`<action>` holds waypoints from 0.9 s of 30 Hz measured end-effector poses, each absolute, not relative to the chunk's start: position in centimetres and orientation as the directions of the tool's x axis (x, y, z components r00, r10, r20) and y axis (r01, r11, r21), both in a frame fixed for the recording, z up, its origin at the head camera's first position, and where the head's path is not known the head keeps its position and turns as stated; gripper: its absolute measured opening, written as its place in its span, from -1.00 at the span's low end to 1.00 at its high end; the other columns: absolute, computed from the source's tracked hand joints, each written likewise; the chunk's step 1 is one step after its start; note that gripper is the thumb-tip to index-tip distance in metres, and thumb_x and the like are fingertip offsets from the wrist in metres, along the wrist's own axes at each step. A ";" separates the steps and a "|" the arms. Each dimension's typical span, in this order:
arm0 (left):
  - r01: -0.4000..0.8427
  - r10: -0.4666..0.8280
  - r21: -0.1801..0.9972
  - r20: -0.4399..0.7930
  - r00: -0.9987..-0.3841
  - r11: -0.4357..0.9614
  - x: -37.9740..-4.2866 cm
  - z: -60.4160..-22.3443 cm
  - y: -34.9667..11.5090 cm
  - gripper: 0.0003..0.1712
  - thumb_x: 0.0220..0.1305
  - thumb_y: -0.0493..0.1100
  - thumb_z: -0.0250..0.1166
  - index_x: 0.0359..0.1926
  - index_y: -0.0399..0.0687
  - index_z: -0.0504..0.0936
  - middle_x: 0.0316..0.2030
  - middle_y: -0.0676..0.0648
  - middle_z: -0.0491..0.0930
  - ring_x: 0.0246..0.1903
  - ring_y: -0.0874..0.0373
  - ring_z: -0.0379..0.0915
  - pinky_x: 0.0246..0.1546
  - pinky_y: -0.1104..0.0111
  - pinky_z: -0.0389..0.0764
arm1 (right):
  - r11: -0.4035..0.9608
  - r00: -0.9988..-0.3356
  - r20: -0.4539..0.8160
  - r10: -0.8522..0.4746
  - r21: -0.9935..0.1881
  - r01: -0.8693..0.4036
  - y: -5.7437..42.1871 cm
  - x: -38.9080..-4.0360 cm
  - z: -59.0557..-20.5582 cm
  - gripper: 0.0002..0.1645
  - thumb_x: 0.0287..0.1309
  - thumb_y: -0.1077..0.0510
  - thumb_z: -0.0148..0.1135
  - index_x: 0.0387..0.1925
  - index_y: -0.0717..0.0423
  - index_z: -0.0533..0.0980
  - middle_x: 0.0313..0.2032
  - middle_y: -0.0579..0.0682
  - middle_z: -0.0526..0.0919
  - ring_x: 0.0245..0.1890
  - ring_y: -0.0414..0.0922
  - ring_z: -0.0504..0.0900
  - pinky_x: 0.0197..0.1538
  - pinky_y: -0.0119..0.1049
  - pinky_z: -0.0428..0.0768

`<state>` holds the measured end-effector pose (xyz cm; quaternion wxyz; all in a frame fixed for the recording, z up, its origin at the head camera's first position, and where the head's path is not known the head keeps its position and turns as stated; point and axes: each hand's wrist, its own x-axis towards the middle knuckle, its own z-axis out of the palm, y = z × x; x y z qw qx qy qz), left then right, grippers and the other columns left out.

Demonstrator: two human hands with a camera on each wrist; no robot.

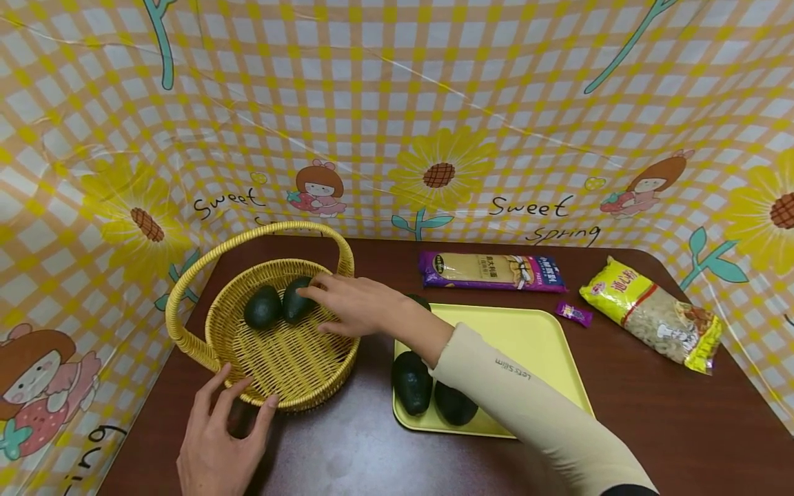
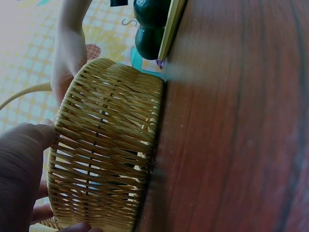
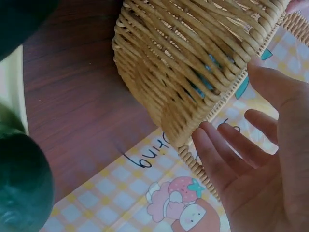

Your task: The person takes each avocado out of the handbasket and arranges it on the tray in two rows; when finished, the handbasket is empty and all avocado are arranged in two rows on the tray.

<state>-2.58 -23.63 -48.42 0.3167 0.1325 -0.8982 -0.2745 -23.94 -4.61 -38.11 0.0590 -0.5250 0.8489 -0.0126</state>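
Two dark green avocados lie side by side in a yellow wicker basket (image 1: 279,365), one avocado (image 1: 262,308) to the left and another (image 1: 296,303) to its right. My right hand (image 1: 353,303) reaches over the basket's right rim, its fingertips at the right avocado. In the right wrist view its fingers (image 3: 236,150) are spread and loosely bent beside the rim, with nothing seen in the palm. At the basket's near left rim is my left hand (image 1: 226,430), fingers apart. The left wrist view has the left thumb (image 2: 34,135) right at the woven rim.
A yellow tray (image 1: 527,344) right of the basket bears more avocados (image 1: 412,382), partly hidden by the right arm. Behind it lie a pasta packet (image 1: 490,270), a small purple packet (image 1: 573,313) and a yellow macaroni bag (image 1: 651,313). A checked cloth hangs behind the table.
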 end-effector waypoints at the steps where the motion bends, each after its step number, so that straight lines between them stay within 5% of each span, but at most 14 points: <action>1: -0.067 -0.412 0.576 0.496 -0.764 0.815 -2.6 -48.4 -23.7 -0.47 0.12 0.00 0.71 0.07 -0.08 0.80 0.36 -0.14 0.58 0.10 -0.26 0.63 -0.28 -0.28 0.66 | 0.450 -0.443 -0.092 -0.892 -0.076 -0.890 -4.8 -24.0 -38.1 -0.14 0.56 -0.22 0.25 0.68 -0.04 0.22 0.51 0.10 0.38 0.30 -0.02 0.62 0.03 -0.19 0.74; 12: -0.057 -0.406 0.582 0.490 -0.771 0.811 -2.6 -48.3 -23.8 -0.48 0.13 0.02 0.71 0.07 -0.06 0.81 0.36 -0.13 0.58 0.11 -0.25 0.63 -0.27 -0.29 0.67 | 0.459 -0.450 -0.122 -0.885 -0.052 -0.887 -6.6 -24.3 -38.7 -0.12 0.58 -0.19 0.23 0.70 0.02 0.16 0.50 0.18 0.37 0.08 -0.06 0.73 0.01 -0.25 0.73; 27: -0.069 -0.405 0.572 0.485 -0.775 0.817 -2.7 -48.3 -23.9 -0.50 0.14 0.04 0.70 0.05 -0.03 0.81 0.34 -0.13 0.59 0.04 -0.23 0.67 -0.35 -0.22 0.69 | 0.545 -0.538 -0.170 -0.825 0.012 -0.839 -8.5 -25.0 -39.7 -0.06 0.60 -0.27 0.14 0.73 0.03 0.08 0.58 0.24 0.28 0.43 0.06 0.56 0.14 -0.22 0.73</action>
